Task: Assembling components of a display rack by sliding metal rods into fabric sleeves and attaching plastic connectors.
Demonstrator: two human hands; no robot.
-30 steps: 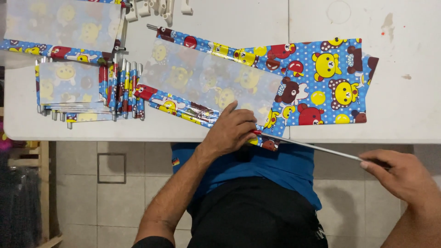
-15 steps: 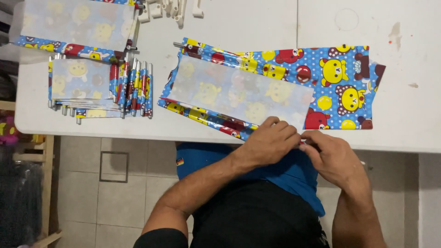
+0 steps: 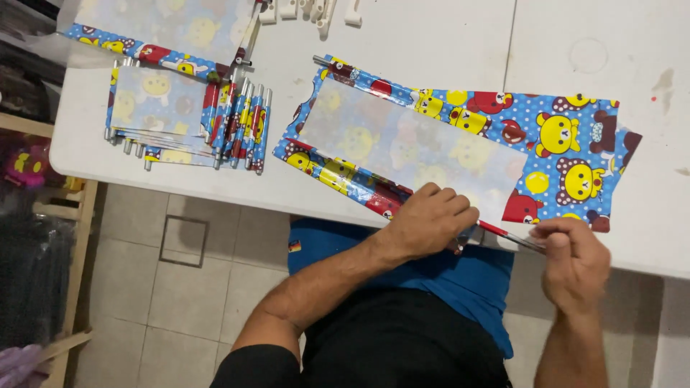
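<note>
White table [image 3: 431, 29], 2 hands, left hand [image 3: 430, 219], right hand [image 3: 575, 262] pinching thin rod [image 3: 512, 237], 1 patterned sheet [image 3: 575, 144]

Right hand [image 3: 573, 262] farther along rod [image 3: 512, 237]

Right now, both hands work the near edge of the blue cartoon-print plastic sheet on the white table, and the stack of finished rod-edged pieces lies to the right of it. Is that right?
Not quite. The head view shows the stack of finished rod-edged pieces to the left of the blue cartoon-print plastic sheet, not the right. The left hand and right hand do work its near edge on the white table.
</note>
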